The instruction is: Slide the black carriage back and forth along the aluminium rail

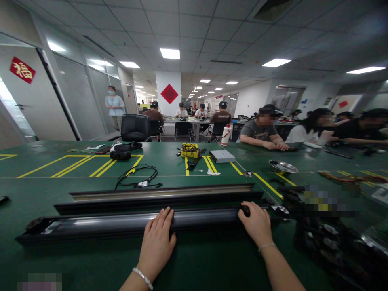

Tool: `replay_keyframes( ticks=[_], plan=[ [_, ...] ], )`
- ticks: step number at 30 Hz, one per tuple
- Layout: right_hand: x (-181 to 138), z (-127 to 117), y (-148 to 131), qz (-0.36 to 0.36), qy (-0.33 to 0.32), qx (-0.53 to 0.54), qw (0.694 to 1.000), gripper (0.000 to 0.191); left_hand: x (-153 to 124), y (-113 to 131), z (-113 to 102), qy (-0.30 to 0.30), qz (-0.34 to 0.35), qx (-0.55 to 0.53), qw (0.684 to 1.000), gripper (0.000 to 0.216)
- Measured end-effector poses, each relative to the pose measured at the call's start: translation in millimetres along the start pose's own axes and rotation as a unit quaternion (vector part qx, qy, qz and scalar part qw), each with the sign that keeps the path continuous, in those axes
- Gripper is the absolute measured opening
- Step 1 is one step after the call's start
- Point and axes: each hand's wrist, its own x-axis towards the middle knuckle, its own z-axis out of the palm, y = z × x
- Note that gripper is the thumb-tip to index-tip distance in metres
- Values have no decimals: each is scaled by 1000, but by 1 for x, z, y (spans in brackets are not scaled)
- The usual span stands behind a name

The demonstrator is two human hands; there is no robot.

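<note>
- Filling six o'clock from mid-view: one green table; loose clutter on it could get knocked if a bar swings round.
- Long black bars: two. The near bar, from eight o'clock to between four and five, could skid if pressed unevenly, as no clamp shows. The far bar, just beyond it, could then be bumped and scratched.
- Black parts, piled at four o'clock: too blurred to count; a stray elbow might topple some.
- Looped cable, eight o'clock: one; a shoved far bar could snag it.
- Metal bowl, three o'clock: one.
- Hands: two. The left hand, seven o'clock, lies flattened on the near bar, fingers close together, thumb apart; fingertips could get nipped between bars. The right hand, between four and five, curls at the bar's right part.
- Small black lump: one, pinched by the right thumb and forefinger; a loose pinch could let it slip.
</note>
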Motion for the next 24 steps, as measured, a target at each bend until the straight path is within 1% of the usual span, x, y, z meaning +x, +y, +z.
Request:
replay_keyframes(
  ticks=[10, 18, 24],
  plan=[
    [0, -1, 2, -3, 11, 1, 1000, 34, 0, 2, -3, -8, -6, 1, 1000, 55],
    [0, -3, 2, 3, 2, 3, 1000, 36, 0, 0, 0, -1, -1, -1, 1000, 53],
    [2, -5, 3, -3, -3, 0, 1000, 38, 0, 1, -2, -1, 2, -3, 1000, 53]
  ],
)
